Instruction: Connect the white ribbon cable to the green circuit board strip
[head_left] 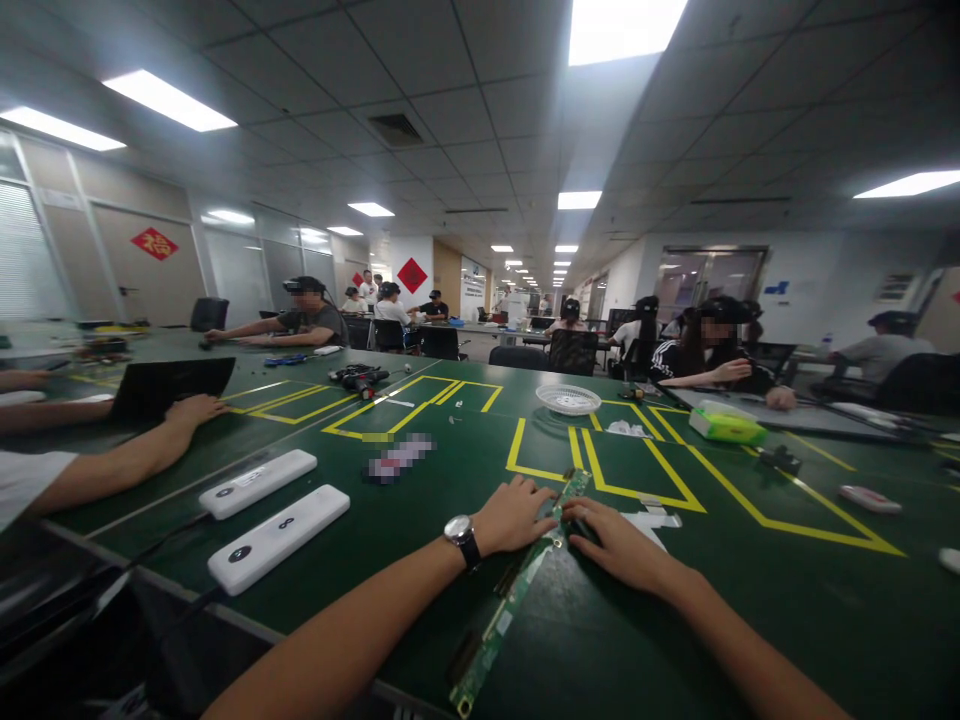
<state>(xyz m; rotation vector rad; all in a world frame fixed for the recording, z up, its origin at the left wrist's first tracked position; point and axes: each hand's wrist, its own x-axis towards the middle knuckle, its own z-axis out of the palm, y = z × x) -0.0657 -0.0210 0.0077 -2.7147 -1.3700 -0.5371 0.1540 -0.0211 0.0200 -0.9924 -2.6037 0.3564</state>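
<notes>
A long, narrow green circuit board [499, 622] slants across the green table from the near edge towards the middle. On its left side is my left hand [516, 515], wearing a wristwatch [460, 535], with thumb and fingers closed at the board's edge. My right hand [611, 540] meets the same upper stretch from the right, its bent fingers against the board. Something dark shows beneath the right fingers; I cannot make out what it is. A white scrap [654, 525] lies just beyond the right hand.
Two white power banks [281, 540] with cables lie at left, near a person's arm [142, 460] and a dark laptop [176, 388]. Ahead are a white basket [568, 400], yellow tape outlines [645, 488] and a yellow-green pack [726, 424]. Other people sit around the tables.
</notes>
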